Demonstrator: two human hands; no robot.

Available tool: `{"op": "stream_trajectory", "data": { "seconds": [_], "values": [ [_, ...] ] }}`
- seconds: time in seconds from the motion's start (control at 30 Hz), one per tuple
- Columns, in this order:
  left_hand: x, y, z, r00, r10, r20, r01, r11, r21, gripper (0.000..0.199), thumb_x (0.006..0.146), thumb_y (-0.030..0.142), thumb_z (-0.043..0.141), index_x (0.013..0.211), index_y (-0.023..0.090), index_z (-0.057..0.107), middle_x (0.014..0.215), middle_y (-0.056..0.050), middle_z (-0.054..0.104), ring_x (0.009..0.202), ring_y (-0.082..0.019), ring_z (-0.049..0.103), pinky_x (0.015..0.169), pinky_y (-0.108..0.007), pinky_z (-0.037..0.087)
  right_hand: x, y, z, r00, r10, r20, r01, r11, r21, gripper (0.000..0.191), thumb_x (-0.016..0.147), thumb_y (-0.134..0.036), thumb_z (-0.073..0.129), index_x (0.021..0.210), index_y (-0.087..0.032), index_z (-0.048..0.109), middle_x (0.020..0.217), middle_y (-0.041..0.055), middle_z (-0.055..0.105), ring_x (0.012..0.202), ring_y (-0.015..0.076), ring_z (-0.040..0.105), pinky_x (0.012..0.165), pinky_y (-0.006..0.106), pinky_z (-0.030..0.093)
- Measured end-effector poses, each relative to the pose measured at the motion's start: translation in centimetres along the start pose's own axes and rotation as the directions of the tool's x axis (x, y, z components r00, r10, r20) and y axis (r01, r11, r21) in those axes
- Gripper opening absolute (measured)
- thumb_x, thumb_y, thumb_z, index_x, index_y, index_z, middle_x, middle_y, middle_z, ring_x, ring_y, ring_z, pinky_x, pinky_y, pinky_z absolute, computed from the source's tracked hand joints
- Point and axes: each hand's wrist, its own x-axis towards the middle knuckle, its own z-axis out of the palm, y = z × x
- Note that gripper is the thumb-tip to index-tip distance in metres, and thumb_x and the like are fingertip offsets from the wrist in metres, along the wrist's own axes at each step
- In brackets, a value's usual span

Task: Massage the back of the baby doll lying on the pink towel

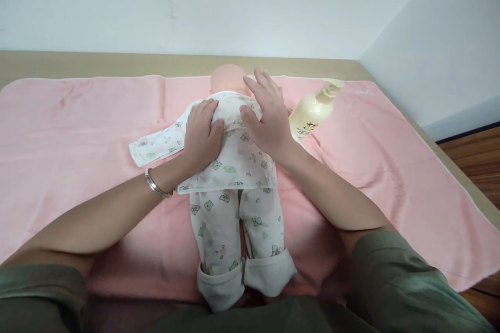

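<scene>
Doll [228, 77], its head smooth and rounded, lies on a soft pink blanket [78, 140] in printed shirt [234, 166] and thick-cuffed trousers [219, 223]. The left hand [203, 132], flat, thumb spread, rests on the doll's torso; the right hand [269, 119], fingers spread around nothing, partly covers its shoulder. Right of the doll tilts a glossy bottle [312, 113].

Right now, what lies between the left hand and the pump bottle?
In the head view, the patterned top, then the right hand, lie between the left hand and the pump bottle.
</scene>
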Motion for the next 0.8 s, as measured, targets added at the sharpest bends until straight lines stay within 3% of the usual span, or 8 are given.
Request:
{"op": "stream_trajectory", "data": {
  "seconds": [0.1,0.2,0.43,0.57,0.67,0.8],
  "values": [
    [0.0,-0.1,0.1,1.000,-0.010,0.013,0.010,1.000,0.008,0.060,0.096,0.039,0.041,0.149,0.015,0.057,0.161,-0.016,0.056,0.155,-0.032,0.047,0.139,-0.052,0.030,-0.7,-0.4,1.2,0.995,0.038,0.091,-0.035,0.999,-0.039,0.057,0.107,-0.034,0.043,0.163,-0.022,0.047,0.180,0.0087,0.030,0.172,0.0347,0.019,0.138,0.075,0.009],
    [0.0,-0.2,0.2,1.000,-0.024,0.008,0.024,0.999,0.035,0.063,0.098,0.042,0.040,0.152,0.014,0.056,0.162,-0.018,0.055,0.156,-0.035,0.046,0.139,-0.056,0.029,-1.0,-0.8,1.9,0.980,0.056,0.191,-0.052,0.998,-0.025,0.059,0.108,-0.034,0.038,0.164,-0.018,0.045,0.179,0.0123,0.032,0.171,0.0358,0.023,0.138,0.075,0.011],
    [-0.3,-0.2,0.1,0.999,-0.046,0.014,0.046,0.998,0.048,0.064,0.101,0.048,0.038,0.152,0.015,0.057,0.163,-0.018,0.054,0.159,-0.037,0.044,0.138,-0.056,0.030,-0.6,-1.1,0.8,0.998,0.034,0.050,-0.030,0.996,-0.081,0.062,0.106,-0.032,0.042,0.167,-0.019,0.040,0.183,0.0089,0.018,0.174,0.0313,0.011,0.141,0.068,0.011],
    [-0.2,-0.3,0.1,1.000,-0.004,0.001,0.004,0.998,0.070,0.060,0.101,0.047,0.037,0.147,0.015,0.060,0.157,-0.020,0.059,0.152,-0.039,0.050,0.134,-0.059,0.034,-0.6,-0.6,1.6,0.978,-0.007,0.211,0.022,0.998,-0.067,0.060,0.108,-0.034,0.042,0.166,-0.020,0.043,0.180,0.0112,0.027,0.172,0.0365,0.019,0.138,0.076,0.009],
    [0.1,-0.8,0.5,1.000,0.000,-0.020,0.001,0.999,0.053,0.054,0.102,0.048,0.040,0.143,0.020,0.062,0.154,-0.016,0.062,0.151,-0.038,0.051,0.134,-0.059,0.033,-1.2,-1.3,1.4,0.949,-0.007,0.316,0.033,0.996,-0.078,0.064,0.110,-0.037,0.040,0.171,-0.018,0.034,0.182,0.0143,0.018,0.172,0.0399,0.015,0.138,0.075,0.013],
    [1.1,-1.5,1.0,0.999,-0.008,-0.035,0.009,0.999,0.040,0.046,0.101,0.046,0.043,0.135,0.024,0.066,0.148,-0.013,0.067,0.147,-0.036,0.055,0.135,-0.060,0.034,-2.5,-2.8,-0.7,0.902,0.002,0.431,0.056,0.991,-0.121,0.068,0.110,-0.037,0.041,0.173,-0.013,0.028,0.182,0.0168,0.010,0.172,0.0422,0.010,0.138,0.070,0.025]
  ]
}}
